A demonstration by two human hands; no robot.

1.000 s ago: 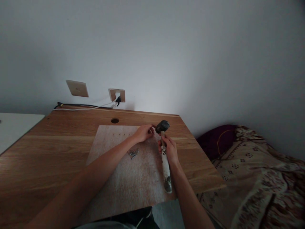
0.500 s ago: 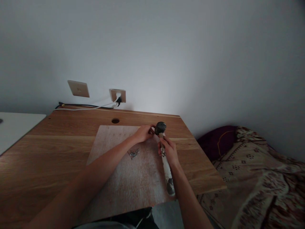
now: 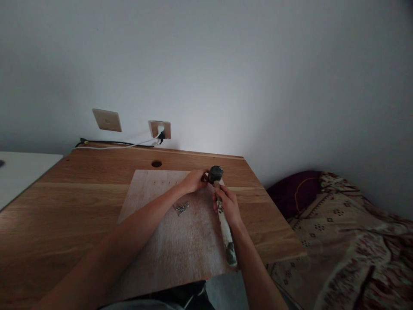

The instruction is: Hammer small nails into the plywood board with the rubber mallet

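My right hand (image 3: 228, 203) is wrapped round the upper handle of a hammer (image 3: 226, 237), which has a dark head and a worn white handle. The hammer's head is close beside the fingers of my left hand (image 3: 195, 180), near the far right corner of a pale wooden board (image 3: 176, 241). My left fingers are pinched together; the hammer head and the fingers hide whatever is between them. A small pile of silvery nails (image 3: 181, 209) lies on the board below my left wrist. A row of small dark marks runs along the board's far side.
The board lies on a wooden table (image 3: 80, 206) with a round hole (image 3: 156, 163) near the wall. Cables (image 3: 119, 145) run to a wall socket (image 3: 160, 129). A white surface (image 3: 26, 172) is at left; patterned bedding (image 3: 338, 241) is at right.
The hammer head has shifted slightly left and down, closer to my left fingers, and my right hand has moved with it. My left hand stays in place.
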